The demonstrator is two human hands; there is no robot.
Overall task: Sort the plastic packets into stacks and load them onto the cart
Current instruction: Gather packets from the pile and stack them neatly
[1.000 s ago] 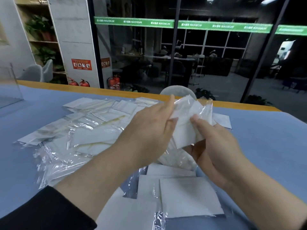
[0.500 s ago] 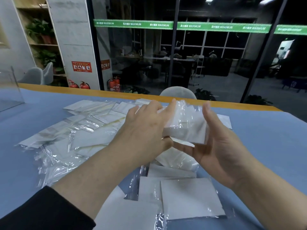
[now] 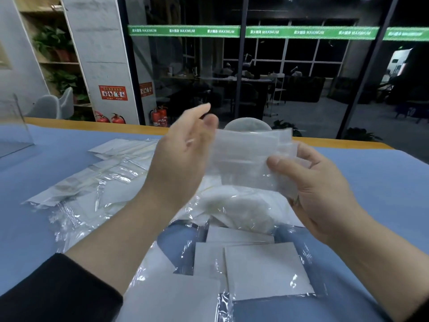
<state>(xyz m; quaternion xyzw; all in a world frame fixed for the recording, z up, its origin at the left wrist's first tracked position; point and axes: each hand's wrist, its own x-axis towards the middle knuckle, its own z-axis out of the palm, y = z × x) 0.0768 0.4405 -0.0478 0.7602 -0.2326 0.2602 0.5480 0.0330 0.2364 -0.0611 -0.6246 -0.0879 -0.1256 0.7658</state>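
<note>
I hold a small bundle of clear plastic packets (image 3: 250, 159) up above the table. My right hand (image 3: 325, 194) grips its right end, thumb on top and fingers underneath. My left hand (image 3: 183, 159) is raised at the bundle's left edge, blurred, its fingers fairly straight against that edge. Below my hands lies a loose heap of packets (image 3: 104, 182) spread to the left. Several flat white packets (image 3: 264, 270) lie near me at the front. No cart is in view.
The table has a blue top (image 3: 383, 182) and a wooden far edge (image 3: 92, 123). A clear acrylic stand (image 3: 14, 131) is at the far left. A white chair back (image 3: 248, 124) shows beyond the table, with a glass wall behind it.
Both hands have lifted the bundle higher. My left hand has slid from over the bundle to its left edge and opened out. My right thumb now lies on top.
</note>
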